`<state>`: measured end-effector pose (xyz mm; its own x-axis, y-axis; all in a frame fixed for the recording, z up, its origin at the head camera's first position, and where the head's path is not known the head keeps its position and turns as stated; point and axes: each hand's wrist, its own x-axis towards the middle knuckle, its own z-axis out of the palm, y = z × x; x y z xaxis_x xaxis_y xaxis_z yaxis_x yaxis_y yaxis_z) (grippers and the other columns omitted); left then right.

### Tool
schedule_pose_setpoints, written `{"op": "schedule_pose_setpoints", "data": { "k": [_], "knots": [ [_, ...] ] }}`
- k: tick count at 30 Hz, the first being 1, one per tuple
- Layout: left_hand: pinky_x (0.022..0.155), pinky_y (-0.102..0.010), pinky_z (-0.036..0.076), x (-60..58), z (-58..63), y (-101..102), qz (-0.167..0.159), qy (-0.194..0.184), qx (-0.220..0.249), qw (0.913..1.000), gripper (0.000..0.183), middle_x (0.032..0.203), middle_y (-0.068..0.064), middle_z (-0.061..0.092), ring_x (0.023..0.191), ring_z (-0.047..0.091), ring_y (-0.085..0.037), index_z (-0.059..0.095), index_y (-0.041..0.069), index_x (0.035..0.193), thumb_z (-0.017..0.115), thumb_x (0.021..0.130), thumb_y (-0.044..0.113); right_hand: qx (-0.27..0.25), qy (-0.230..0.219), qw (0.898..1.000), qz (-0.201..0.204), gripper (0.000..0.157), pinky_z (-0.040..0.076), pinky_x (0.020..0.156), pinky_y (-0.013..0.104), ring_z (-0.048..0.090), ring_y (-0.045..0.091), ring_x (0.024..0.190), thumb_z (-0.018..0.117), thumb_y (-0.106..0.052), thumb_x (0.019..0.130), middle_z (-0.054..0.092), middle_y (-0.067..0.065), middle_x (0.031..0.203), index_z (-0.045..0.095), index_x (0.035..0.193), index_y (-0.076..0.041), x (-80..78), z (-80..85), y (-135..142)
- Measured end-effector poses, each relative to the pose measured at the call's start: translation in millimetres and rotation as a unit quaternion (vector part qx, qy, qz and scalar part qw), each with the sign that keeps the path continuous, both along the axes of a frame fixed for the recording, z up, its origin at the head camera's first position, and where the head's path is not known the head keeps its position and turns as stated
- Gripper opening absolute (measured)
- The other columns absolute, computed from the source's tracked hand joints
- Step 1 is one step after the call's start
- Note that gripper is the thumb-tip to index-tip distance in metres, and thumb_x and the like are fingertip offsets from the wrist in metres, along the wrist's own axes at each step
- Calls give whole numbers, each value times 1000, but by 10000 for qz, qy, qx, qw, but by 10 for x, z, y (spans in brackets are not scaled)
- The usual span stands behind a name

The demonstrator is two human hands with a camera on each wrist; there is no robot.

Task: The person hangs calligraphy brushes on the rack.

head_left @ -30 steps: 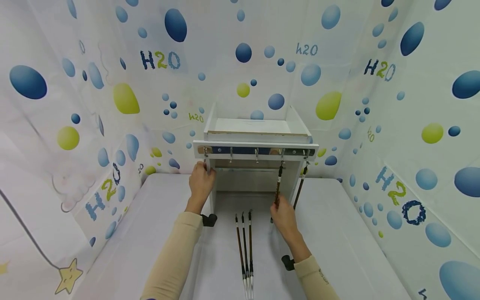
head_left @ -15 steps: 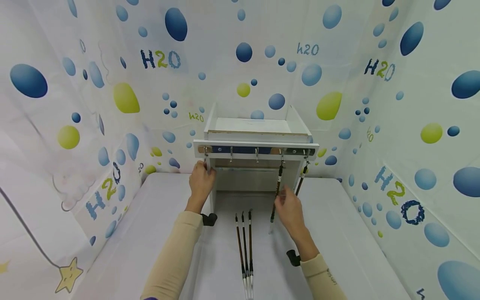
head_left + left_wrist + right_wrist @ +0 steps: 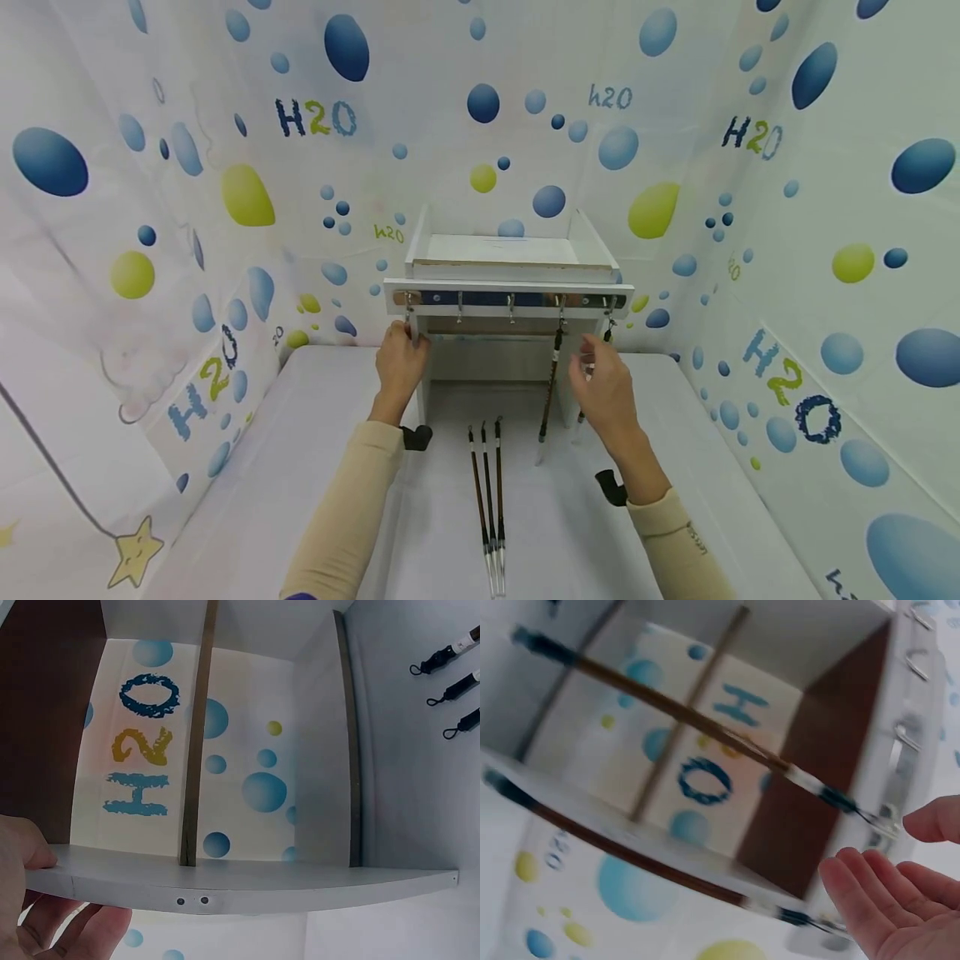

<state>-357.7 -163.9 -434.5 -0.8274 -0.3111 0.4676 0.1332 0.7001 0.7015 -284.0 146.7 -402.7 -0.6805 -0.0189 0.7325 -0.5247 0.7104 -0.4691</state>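
Observation:
A white wooden shelf (image 3: 517, 273) carries a row of metal hooks (image 3: 512, 310) along its front. My left hand (image 3: 401, 367) grips the shelf's left side panel (image 3: 247, 891), thumb on one face and fingers on the other. Two calligraphy brushes hang by their cord loops from the right-hand hooks: the inner brush (image 3: 551, 383) and the outer brush (image 3: 641, 859). Beside them is my right hand (image 3: 606, 387), which partly hides the outer brush in the head view. Thumb and fingers stand apart in the right wrist view, holding nothing.
Three more brushes (image 3: 491, 492) lie side by side on the white table (image 3: 442, 533) before the shelf, loops pointing toward it. A white curtain (image 3: 480, 50) printed with bubbles encloses the back and sides. The other three hooks bear no brush.
My right hand has let go of the inner hanging brush and moved up and right, to beside the outer one. The left hand has kept its grip on the panel.

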Motion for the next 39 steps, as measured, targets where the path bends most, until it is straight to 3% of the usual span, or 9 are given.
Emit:
{"op": "schedule_pose_setpoints", "data": {
  "k": [8,14,19,26,34,39],
  "knots": [
    [72,-58,52,-15,-15,-14,22,-58,22,10000,27,96,-21,64,84,66,-46,61,-3,102,56,89,20,232,664,9970,-335,33,59,75,46,70,35,90,65,-4,92,67,24,103,60,121,11,-160,501,145],
    [71,-58,51,-11,-24,-5,-6,-61,30,10000,23,93,-21,63,80,65,-45,60,-2,99,56,89,19,313,788,9921,-929,33,55,80,51,62,41,99,66,-5,90,64,28,108,62,119,11,-365,672,273],
    [70,-57,51,-7,-42,-1,-10,-90,-5,10000,22,92,-20,62,79,65,-44,59,-2,97,56,89,19,281,563,9918,-1109,36,53,84,55,55,44,107,66,-7,88,59,28,120,62,119,11,-514,677,354],
    [69,-57,51,-22,-42,0,7,-33,-53,10000,21,92,-21,62,79,65,-45,58,-1,96,57,89,19,93,225,9957,-893,35,50,97,54,58,45,115,62,-1,88,57,30,122,59,119,14,-650,583,387],
    [70,-59,49,-32,-24,-15,19,56,-84,9999,22,92,-22,62,80,64,-47,57,-2,97,57,88,18,104,528,9952,-822,31,52,95,52,61,44,113,59,1,88,59,31,118,61,117,15,-683,518,370],
    [72,-59,50,-40,-15,-17,-37,8,-125,9999,25,94,-23,63,82,65,-46,58,-3,100,57,89,19,153,496,9950,-850,30,53,97,50,62,43,115,59,1,91,60,31,119,61,118,14,-665,524,379]
  ]
}}
